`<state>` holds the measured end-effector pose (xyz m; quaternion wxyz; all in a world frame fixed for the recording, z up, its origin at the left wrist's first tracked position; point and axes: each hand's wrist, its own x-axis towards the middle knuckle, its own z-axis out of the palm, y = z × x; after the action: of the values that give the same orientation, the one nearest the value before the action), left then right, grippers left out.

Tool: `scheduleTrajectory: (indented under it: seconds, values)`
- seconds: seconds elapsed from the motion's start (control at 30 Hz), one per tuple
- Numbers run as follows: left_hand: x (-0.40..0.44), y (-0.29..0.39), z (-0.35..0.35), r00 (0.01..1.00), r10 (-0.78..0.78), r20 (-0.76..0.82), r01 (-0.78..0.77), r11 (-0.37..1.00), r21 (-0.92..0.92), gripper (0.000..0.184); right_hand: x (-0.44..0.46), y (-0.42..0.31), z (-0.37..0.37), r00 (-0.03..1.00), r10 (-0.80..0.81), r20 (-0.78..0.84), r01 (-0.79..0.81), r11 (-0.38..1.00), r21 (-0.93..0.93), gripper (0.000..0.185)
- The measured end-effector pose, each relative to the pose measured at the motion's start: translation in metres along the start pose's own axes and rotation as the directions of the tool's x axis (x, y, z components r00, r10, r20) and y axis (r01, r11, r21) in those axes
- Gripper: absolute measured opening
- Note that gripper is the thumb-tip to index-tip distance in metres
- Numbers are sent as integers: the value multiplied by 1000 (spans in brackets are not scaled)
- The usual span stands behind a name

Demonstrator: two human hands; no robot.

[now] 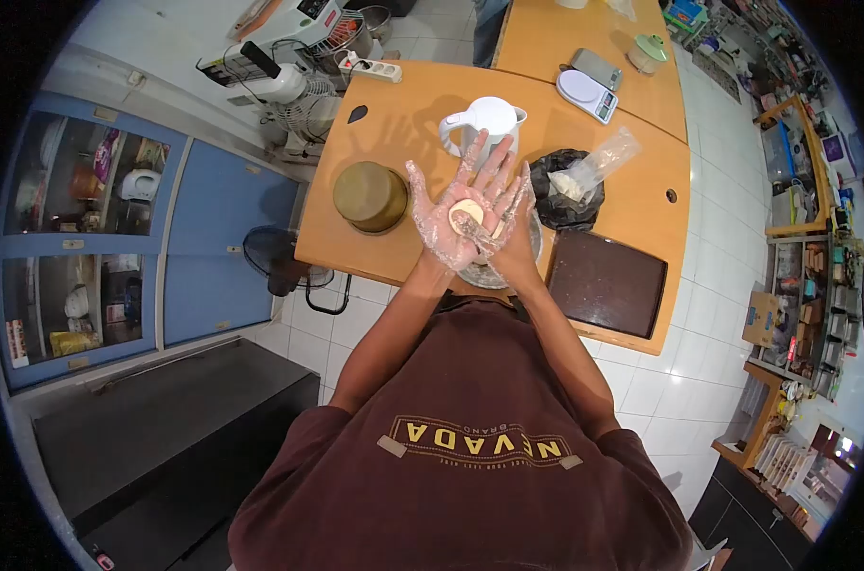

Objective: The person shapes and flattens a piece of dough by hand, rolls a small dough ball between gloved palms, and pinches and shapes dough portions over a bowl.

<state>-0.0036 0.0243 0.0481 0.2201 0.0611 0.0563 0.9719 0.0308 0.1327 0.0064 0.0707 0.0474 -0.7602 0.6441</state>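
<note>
A small round piece of pale dough (466, 214) lies on the palm of my left hand (447, 226). That hand is palm up with its fingers spread, coated in flour. My right hand (510, 228), also floury, is beside it; its thumb presses on the dough, while its fingers point away from me. Partly hidden below both hands is a round metal bowl (486, 276). Just beyond the fingertips stands a white pitcher (490, 119). To the right, a black plastic bag (573, 211) holds white powder.
An olive round container (368, 197) sits at the table's left. A dark tray (608, 284) lies at the near right. Farther back are a white scale (587, 95), a grey scale (597, 68), a lidded green container (648, 54) and a power strip (373, 68).
</note>
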Motion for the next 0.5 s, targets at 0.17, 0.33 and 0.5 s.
scheduleTrajectory:
  seconds: [0.17, 0.33, 0.5]
  values:
    - [1, 3, -2, 999, 37, -15, -36, 998, 47, 105, 1, 13, 10, 996, 90, -21, -83, 971, 225, 128]
    - [-1, 0, 5, 998, 66, -7, -65, 995, 78, 106, -2, 4, 10, 996, -86, -17, 81, 977, -195, 126]
    - [-2, 1, 5, 998, 64, -8, -63, 996, 65, 106, 5, -6, 6, 998, -56, -27, 54, 996, -64, 128]
